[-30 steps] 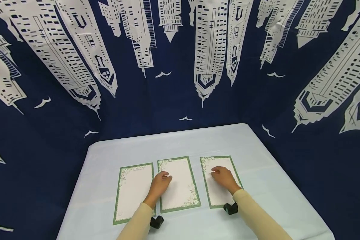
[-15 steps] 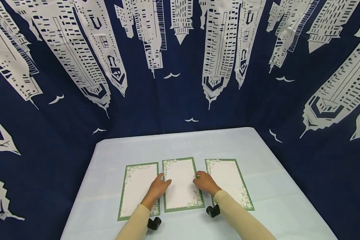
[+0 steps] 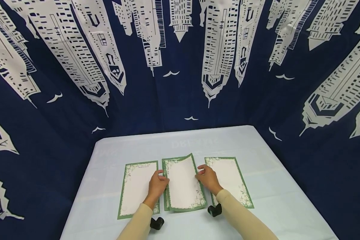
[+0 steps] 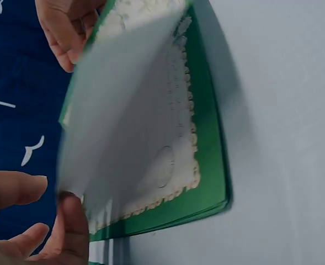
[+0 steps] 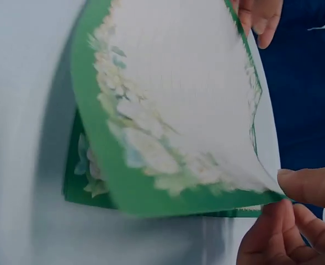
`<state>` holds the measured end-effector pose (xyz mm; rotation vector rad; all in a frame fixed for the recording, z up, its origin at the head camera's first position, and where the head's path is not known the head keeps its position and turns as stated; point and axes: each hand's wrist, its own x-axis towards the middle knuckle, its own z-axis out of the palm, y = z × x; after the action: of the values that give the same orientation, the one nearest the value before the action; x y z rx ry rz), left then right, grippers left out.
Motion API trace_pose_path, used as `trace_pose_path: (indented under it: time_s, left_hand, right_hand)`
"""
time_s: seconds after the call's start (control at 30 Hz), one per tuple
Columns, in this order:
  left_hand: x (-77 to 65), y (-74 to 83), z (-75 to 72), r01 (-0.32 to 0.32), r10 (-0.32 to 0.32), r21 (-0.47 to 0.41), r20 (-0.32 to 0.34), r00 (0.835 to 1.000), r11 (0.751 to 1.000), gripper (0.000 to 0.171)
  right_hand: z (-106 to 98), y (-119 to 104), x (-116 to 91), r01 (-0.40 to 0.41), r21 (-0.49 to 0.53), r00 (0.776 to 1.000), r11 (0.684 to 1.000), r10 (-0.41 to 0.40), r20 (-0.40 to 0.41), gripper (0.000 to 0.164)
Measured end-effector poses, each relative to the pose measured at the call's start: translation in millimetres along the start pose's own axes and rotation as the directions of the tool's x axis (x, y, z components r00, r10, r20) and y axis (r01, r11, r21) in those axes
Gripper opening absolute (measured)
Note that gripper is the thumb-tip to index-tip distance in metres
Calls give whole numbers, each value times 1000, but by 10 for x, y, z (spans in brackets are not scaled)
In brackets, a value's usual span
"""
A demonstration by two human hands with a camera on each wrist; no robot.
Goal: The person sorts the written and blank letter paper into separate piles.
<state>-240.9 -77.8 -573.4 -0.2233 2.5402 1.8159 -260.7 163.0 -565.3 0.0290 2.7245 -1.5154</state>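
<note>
A sheet of paper (image 3: 184, 186) with a green floral border is partly raised and bent above the middle stack of matching sheets (image 3: 167, 200). My right hand (image 3: 209, 178) pinches its right edge between thumb and fingers, as the right wrist view shows. At the opposite edge is my left hand (image 3: 157, 185). In the left wrist view a fingertip (image 4: 72, 207) meets the blurred edge of the raised paper, while another digit stands apart from it. Beneath, a bordered page (image 4: 173, 160) with faint lines and an oval mark shows.
Similar green-bordered sheets lie to the left (image 3: 135, 193) and right (image 3: 228, 176), under my forearms. A pale cloth covers the table (image 3: 282, 200). Behind hangs a navy curtain (image 3: 156, 110) printed with white buildings. Black devices (image 3: 215, 210) sit beneath both wrists.
From over the right sheet, my right hand has moved left to the middle stack and lifted the top sheet's right side. That sheet now sits slightly right of the stack. My left hand stays nearby.
</note>
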Motion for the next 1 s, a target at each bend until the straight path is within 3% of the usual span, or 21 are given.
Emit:
trace_pose_path:
  time_s: [0.2, 0.4, 0.57, 0.73, 0.87, 0.93, 1.0]
  left_hand:
    - [10, -14, 127, 31, -29, -62, 22, 999, 998, 50]
    - [43, 118, 302, 32, -27, -92, 60, 998, 995, 38]
    - [62, 318, 648, -6, 13, -50, 133, 991, 999, 34]
    - [65, 445, 1074, -28, 38, -41, 253, 967, 999, 35]
    - [60, 520, 1366, -16, 28, -37, 358, 933, 999, 41]
    - [50, 545, 1471, -33, 27, 8, 389, 921, 999, 43]
    - [36, 554, 1551, -90, 50, 87, 388, 920, 992, 45]
  right_hand:
    - [-99, 58, -29, -50, 48, 998, 998, 48, 40, 25]
    - [-392, 144, -43, -83, 8, 996, 996, 83, 16, 28]
    - [-807, 331, -116, -111, -33, 993, 993, 110, -41, 30]
    - [-1199, 562, -196, -153, -72, 985, 986, 146, -94, 31]
    - [-1419, 746, -221, -217, -125, 969, 968, 198, -150, 32]
    - [-1483, 821, -228, -248, -141, 959, 959, 223, -173, 32]
    - [-1524, 891, -237, -270, -133, 953, 954, 244, -181, 32]
